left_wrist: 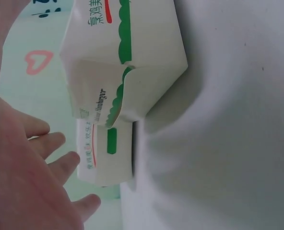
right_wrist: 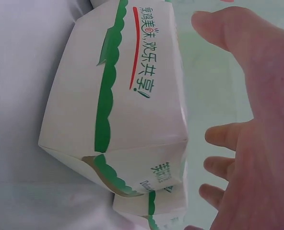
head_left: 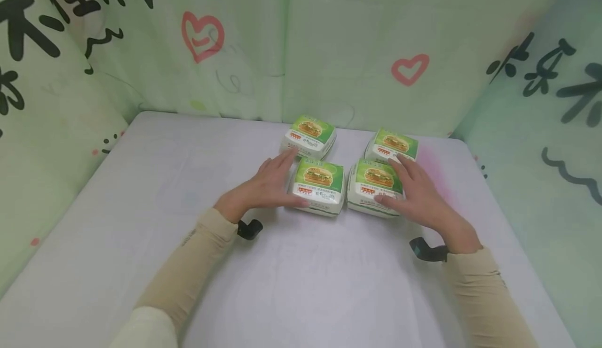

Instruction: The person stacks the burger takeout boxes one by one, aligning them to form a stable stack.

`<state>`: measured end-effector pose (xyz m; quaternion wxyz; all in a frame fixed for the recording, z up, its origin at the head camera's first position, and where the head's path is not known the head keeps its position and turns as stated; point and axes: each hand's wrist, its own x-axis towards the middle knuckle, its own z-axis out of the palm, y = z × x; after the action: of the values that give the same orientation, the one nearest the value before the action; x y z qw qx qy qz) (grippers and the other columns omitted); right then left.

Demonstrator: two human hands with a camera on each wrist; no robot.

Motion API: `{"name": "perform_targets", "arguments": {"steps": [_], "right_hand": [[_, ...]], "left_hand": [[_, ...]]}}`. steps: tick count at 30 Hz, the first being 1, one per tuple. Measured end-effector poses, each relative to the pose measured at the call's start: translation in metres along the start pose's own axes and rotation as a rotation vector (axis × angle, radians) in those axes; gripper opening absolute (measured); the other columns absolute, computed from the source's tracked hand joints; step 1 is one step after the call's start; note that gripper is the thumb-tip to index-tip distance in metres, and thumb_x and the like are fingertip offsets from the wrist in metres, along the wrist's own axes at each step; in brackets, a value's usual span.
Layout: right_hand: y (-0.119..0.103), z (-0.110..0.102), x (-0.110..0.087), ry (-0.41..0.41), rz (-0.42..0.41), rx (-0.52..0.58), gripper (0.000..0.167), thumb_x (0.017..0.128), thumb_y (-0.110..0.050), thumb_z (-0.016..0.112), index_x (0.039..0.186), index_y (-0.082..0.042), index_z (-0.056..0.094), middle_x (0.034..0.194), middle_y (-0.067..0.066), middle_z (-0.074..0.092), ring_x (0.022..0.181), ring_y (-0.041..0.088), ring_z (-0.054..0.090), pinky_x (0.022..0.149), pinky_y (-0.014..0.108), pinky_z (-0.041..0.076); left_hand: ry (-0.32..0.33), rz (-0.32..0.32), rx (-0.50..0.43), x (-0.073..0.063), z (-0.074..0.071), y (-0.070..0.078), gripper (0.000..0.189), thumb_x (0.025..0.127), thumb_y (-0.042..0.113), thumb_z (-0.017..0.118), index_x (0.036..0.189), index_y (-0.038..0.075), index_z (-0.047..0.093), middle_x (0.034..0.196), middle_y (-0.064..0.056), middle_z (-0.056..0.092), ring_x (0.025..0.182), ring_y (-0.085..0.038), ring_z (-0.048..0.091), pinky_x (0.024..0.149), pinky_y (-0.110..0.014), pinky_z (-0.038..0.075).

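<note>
while four burger boxes sit in a square at frame centre:
near-left box [head_left: 319,187]: left hand [head_left: 265,186] beside it, fingers straight, thumb touching its front, gripping nothing
near-right box [head_left: 375,188]: right hand [head_left: 418,194] spread flat at its right side
table [head_left: 164,191]: white

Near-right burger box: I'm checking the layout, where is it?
In the head view, the near-right burger box sits right of centre on the table, under the right hand, beside the near-left box.
</note>
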<state>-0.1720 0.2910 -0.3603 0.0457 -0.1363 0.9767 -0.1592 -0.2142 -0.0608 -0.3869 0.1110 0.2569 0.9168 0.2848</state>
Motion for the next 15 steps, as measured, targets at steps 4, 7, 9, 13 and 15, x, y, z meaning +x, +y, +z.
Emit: {"name": "perform_targets", "arguments": {"steps": [4, 7, 9, 13, 15], "right_hand": [[0.0030, 0.0043, 0.0014, -0.008, 0.006, 0.016, 0.092, 0.090, -0.055, 0.063, 0.158, -0.010, 0.019, 0.165, 0.020, 0.007, 0.148, 0.047, 0.013, 0.115, 0.069, 0.020], [0.0051, 0.0077, 0.0019, -0.017, 0.016, 0.024, 0.093, 0.090, -0.055, 0.064, 0.157, -0.008, 0.021, 0.165, 0.020, 0.007, 0.148, 0.046, 0.013, 0.115, 0.068, 0.021], [0.0064, 0.0093, 0.0016, -0.017, 0.023, 0.027, 0.093, 0.089, -0.055, 0.065, 0.157, -0.007, 0.023, 0.165, 0.020, 0.008, 0.148, 0.046, 0.013, 0.115, 0.067, 0.021], [0.0071, 0.0100, 0.0003, -0.020, 0.034, 0.035, 0.094, 0.088, -0.054, 0.066, 0.156, -0.007, 0.023, 0.164, 0.021, 0.010, 0.147, 0.045, 0.014, 0.115, 0.067, 0.023], [0.0080, 0.0100, 0.0001, -0.015, 0.030, 0.036, 0.093, 0.088, -0.053, 0.067, 0.156, -0.006, 0.024, 0.163, 0.021, 0.012, 0.147, 0.045, 0.015, 0.115, 0.066, 0.024]], "left_hand": [[0.006, 0.003, -0.059, 0.0069, 0.0055, -0.0006, 0.129, 0.068, 0.068, 0.077, 0.160, 0.016, 0.004, 0.167, -0.005, 0.012, 0.152, -0.028, 0.021, 0.123, -0.049, 0.021], [0.005, 0.013, -0.083, 0.0093, 0.0078, -0.0003, 0.128, 0.068, 0.066, 0.079, 0.160, 0.016, 0.007, 0.167, -0.004, 0.015, 0.150, -0.028, 0.026, 0.121, -0.048, 0.027], [-0.001, 0.019, -0.086, 0.0098, 0.0086, -0.0003, 0.127, 0.068, 0.066, 0.079, 0.160, 0.016, 0.008, 0.166, -0.003, 0.016, 0.149, -0.027, 0.027, 0.121, -0.047, 0.028], [-0.009, 0.020, -0.075, 0.0100, 0.0086, 0.0001, 0.126, 0.068, 0.064, 0.079, 0.160, 0.017, 0.009, 0.165, -0.004, 0.019, 0.148, -0.027, 0.029, 0.120, -0.047, 0.030], [-0.010, 0.020, -0.062, 0.0100, 0.0088, 0.0002, 0.125, 0.068, 0.064, 0.080, 0.160, 0.018, 0.009, 0.165, -0.004, 0.019, 0.148, -0.029, 0.030, 0.120, -0.047, 0.030]]}}
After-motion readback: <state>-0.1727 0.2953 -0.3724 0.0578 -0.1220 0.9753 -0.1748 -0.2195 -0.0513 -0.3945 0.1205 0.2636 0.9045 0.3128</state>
